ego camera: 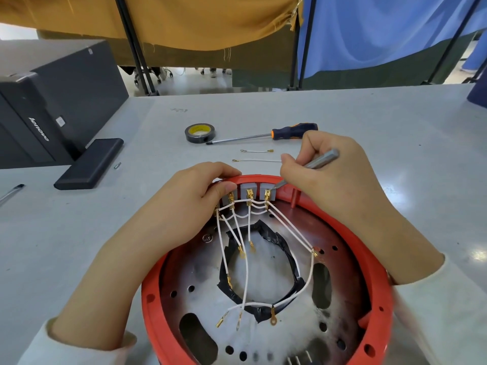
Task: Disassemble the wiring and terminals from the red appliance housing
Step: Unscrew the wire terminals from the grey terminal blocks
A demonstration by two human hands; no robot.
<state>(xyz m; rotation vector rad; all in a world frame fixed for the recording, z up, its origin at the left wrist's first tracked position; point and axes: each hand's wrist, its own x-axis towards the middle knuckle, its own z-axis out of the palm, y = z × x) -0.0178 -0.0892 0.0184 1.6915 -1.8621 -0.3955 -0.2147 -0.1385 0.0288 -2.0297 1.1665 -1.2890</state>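
The red housing (379, 280) sits right at the near edge of the grey table (369, 122), open side up like a shallow bowl, its round axis standing upright and its far rim tipped slightly away from the person. Loose white wires (246, 272) sprawl across the perforated metal plate inside, their gold ring and spade ends lying free near the taped centre opening. They run up and away toward a row of grey terminal blocks (247, 189) along the far rim. The left hand (184, 206) curls over that rim, thumb pressed by the leftmost block to steady it. The right hand (329, 180) grips a slim metal tool (320, 160), its long axis slanting down and leftward so the tip meets the rightmost gold terminal (267, 194). If the tip slips off that small clip, I reckon it could jab the left thumb just beside it, or bend the terminal; hard levering might crack the block or tear a wire from its crimp. Beyond lie two removed wire lengths (257, 151), then a screwdriver (263, 137) pointing left toward a tape roll (200, 133).
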